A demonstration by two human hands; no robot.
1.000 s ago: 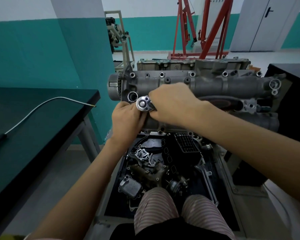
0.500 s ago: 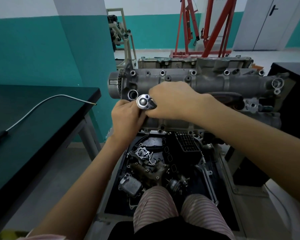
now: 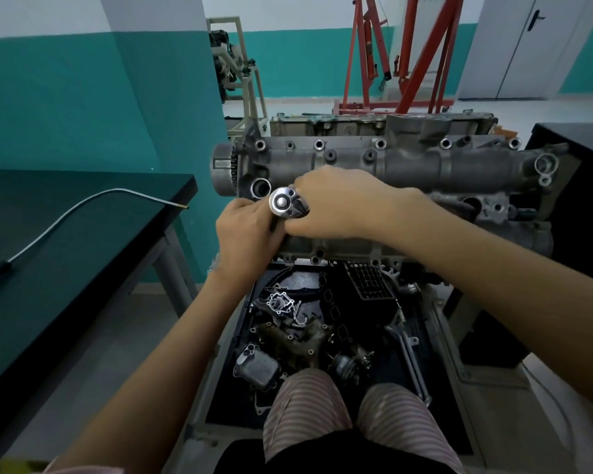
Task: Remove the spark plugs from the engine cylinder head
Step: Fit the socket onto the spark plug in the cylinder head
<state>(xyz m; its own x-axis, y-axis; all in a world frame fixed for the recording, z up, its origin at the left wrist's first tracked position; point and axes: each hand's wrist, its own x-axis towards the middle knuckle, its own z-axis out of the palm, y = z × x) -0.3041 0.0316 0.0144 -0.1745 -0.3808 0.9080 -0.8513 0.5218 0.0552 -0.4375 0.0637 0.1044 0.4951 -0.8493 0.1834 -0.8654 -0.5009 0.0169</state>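
The grey engine cylinder head [image 3: 408,165] lies across a stand in front of me. A chrome ratchet head [image 3: 283,202] stands over its left end, next to an open round bore [image 3: 261,188]. My right hand [image 3: 343,203] covers the ratchet's handle and is closed around it. My left hand [image 3: 247,234] grips just below the ratchet head, where the tool's shaft is hidden by my fingers. No spark plug is visible.
A dark green table [image 3: 65,254] with a bent metal tube [image 3: 83,210] stands on the left. Below the head, a black tray [image 3: 435,398] holds several loose engine parts. A red engine hoist [image 3: 404,53] stands behind, and a black cabinet [image 3: 575,155] on the right.
Both hands stay on the ratchet at the same spot. My right hand has shifted slightly on the handle, and the camera has tilted a little.
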